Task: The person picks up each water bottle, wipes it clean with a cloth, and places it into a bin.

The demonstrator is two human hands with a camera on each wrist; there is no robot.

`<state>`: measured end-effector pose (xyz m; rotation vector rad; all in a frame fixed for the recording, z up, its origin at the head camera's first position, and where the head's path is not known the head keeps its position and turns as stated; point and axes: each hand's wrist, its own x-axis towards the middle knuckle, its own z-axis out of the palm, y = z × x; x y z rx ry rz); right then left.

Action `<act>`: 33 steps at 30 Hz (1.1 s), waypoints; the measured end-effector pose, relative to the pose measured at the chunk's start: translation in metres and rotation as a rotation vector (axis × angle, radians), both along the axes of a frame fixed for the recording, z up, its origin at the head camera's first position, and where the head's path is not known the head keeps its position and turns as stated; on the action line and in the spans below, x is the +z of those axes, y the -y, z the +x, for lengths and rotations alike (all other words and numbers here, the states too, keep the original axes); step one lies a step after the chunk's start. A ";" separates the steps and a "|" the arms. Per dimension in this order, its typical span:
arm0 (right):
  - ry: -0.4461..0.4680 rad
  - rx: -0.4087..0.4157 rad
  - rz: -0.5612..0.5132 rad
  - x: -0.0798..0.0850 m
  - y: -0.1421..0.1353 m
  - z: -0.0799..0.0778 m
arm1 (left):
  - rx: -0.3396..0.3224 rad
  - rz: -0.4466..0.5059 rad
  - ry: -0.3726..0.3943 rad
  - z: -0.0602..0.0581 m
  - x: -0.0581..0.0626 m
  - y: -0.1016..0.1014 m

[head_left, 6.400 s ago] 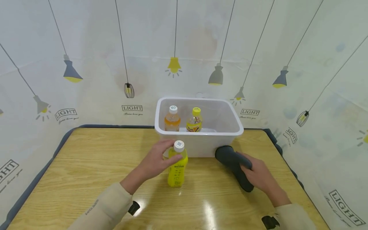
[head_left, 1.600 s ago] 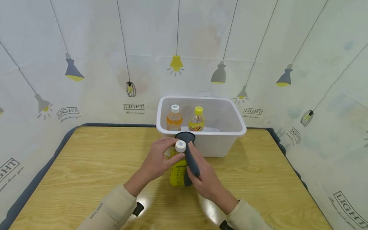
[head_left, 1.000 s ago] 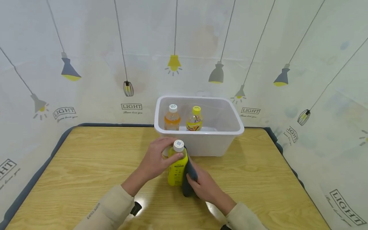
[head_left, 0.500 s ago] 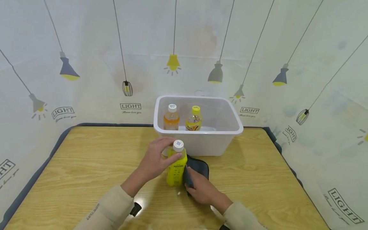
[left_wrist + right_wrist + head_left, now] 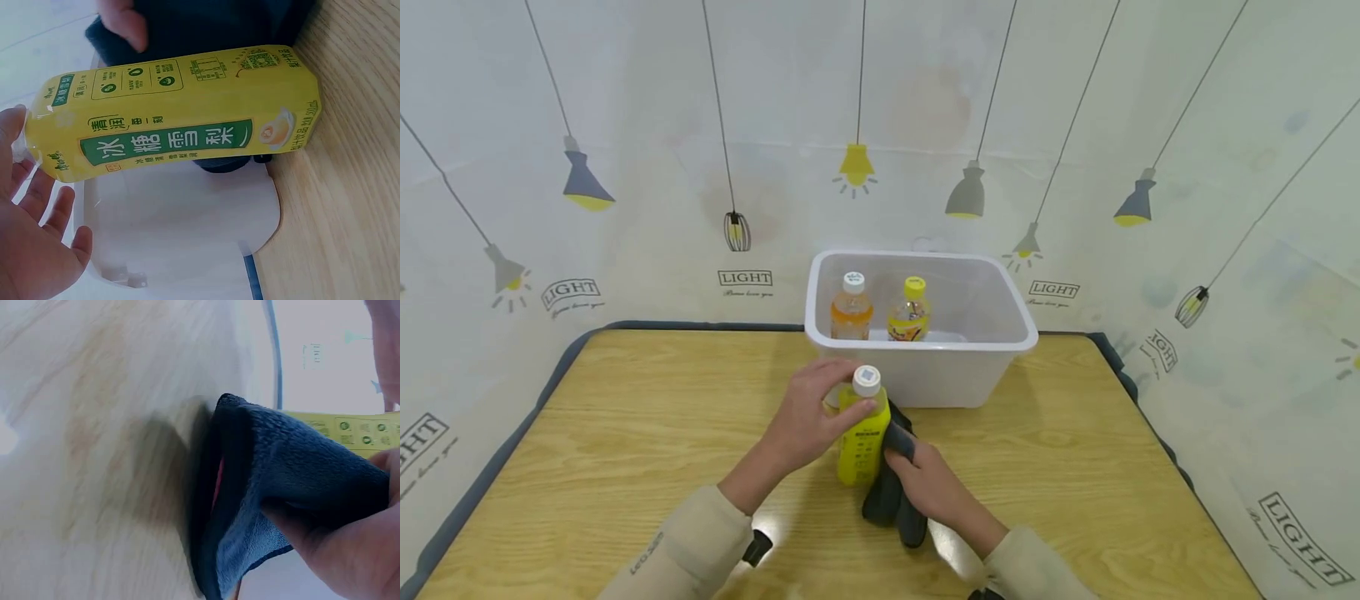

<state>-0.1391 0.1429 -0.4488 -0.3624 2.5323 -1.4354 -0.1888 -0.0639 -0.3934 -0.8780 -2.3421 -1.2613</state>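
A yellow drink bottle (image 5: 862,442) with a white cap stands upright on the table, in front of the box. My left hand (image 5: 805,417) grips it near the neck, thumb in front and fingers behind. In the left wrist view, the bottle's label (image 5: 169,140) faces the camera and the left hand (image 5: 37,231) is at its capped end. My right hand (image 5: 934,483) pinches a folded dark blue cloth (image 5: 895,492) against the bottle's right side. The fuzzy cloth (image 5: 300,462) hangs in folds in the right wrist view, hiding part of the bottle.
Behind the bottle stands a white plastic box (image 5: 955,375). Inside it are an orange drink bottle (image 5: 851,317) with a white cap and a bottle with a yellow cap (image 5: 914,287). The wooden table (image 5: 647,400) ends at a patterned wall covering (image 5: 662,167).
Since the earliest frame, the right hand has brought the cloth from the right to the bottle. It has then moved the cloth down along the bottle's right side. The left hand keeps its hold.
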 end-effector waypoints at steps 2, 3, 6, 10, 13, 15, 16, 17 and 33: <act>0.012 -0.028 -0.047 0.005 0.001 0.000 | 0.001 -0.001 -0.004 0.000 0.000 0.000; 0.010 -0.039 -0.065 0.006 0.002 0.000 | 0.002 -0.003 -0.004 -0.001 0.000 0.000; -0.024 -0.046 -0.138 0.014 0.004 0.000 | 0.004 -0.008 0.001 -0.001 0.000 0.000; -0.090 -0.040 -0.213 0.024 0.006 -0.001 | 0.005 -0.008 0.004 -0.001 0.000 0.000; -0.175 -0.039 -0.219 0.030 0.007 -0.001 | 0.000 0.002 -0.009 -0.001 0.001 0.000; -0.241 -0.029 -0.199 0.035 0.007 0.000 | -0.004 0.011 -0.027 -0.002 0.001 0.000; -0.279 -0.023 -0.182 0.037 0.007 -0.001 | -0.006 0.014 -0.035 -0.002 0.001 0.000; -0.314 -0.015 -0.161 0.039 0.007 0.000 | -0.007 0.014 -0.041 -0.002 0.001 0.000; -0.555 0.035 0.177 0.051 0.005 -0.001 | 0.011 -0.018 -0.023 0.000 0.002 0.002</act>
